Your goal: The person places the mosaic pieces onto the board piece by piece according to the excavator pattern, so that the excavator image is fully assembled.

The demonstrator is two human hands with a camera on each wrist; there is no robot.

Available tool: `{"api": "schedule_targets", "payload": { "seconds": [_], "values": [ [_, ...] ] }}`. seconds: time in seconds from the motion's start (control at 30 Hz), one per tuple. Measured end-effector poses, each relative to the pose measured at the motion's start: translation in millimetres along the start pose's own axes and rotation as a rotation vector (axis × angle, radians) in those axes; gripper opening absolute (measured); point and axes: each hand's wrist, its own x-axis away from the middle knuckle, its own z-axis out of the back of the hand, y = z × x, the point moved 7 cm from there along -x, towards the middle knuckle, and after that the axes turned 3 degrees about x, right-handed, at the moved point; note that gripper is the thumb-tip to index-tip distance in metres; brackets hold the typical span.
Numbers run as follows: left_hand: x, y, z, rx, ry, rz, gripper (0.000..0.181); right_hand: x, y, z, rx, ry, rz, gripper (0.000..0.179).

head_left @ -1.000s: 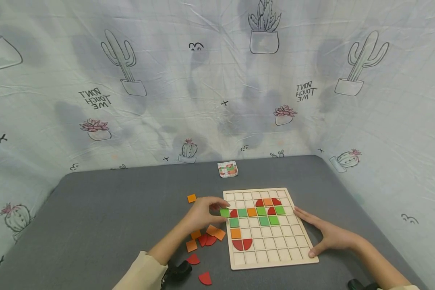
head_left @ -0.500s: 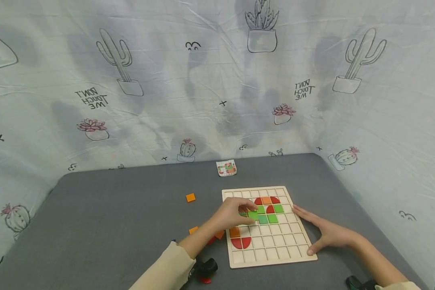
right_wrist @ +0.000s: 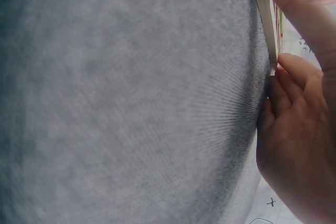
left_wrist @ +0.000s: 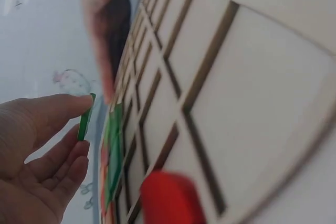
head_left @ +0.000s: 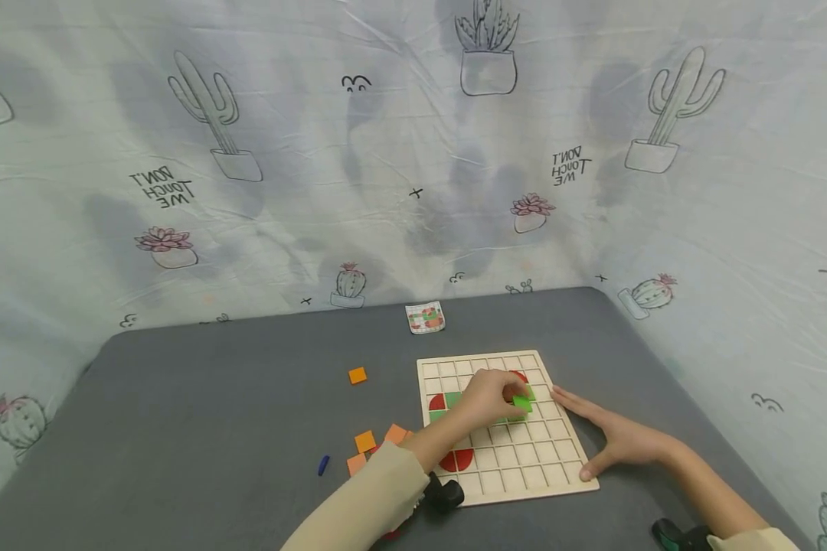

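A pale wooden grid board [head_left: 508, 480] lies on the grey table, with red, green and orange pieces in some of its cells. Above its right part, my left hand [head_left: 485, 399] pinches a green square tile [head_left: 521, 403] between thumb and fingers. The left wrist view shows that green tile [left_wrist: 85, 118] edge-on, apart from the board's surface. My left hand and forearm cover several cells in the head view. On the board's right side rests my right hand [head_left: 623, 435], thumb and fingertips touching the edge, fingers mostly straight. A red piece [left_wrist: 170, 198] shows close up in the left wrist view.
Loose orange tiles [head_left: 365, 441] lie left of the board, partly hidden by my left sleeve. One orange tile [head_left: 357, 376] sits apart, farther back. A small blue stick [head_left: 323, 465] lies to the left. A pattern card [head_left: 425, 317] is near the back edge.
My left hand has carried the green tile from the board's left edge rightward across it. The blue stick has come out from behind my sleeve. My right hand keeps its place.
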Motion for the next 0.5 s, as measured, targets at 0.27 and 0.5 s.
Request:
{"api": "schedule_targets", "payload": {
  "seconds": [0.27,0.5],
  "values": [
    [-11.5,-2.0,-18.2,-0.111,-0.024,-0.007,0.021,-1.4,-0.3,-0.1,-0.032,0.004,0.037,0.110],
    [-14.0,0.3,-22.4,-0.151,-0.023,-0.012,0.025,-0.5,0.6,-1.3,-0.034,0.026,0.058,0.110]
  ]
}}
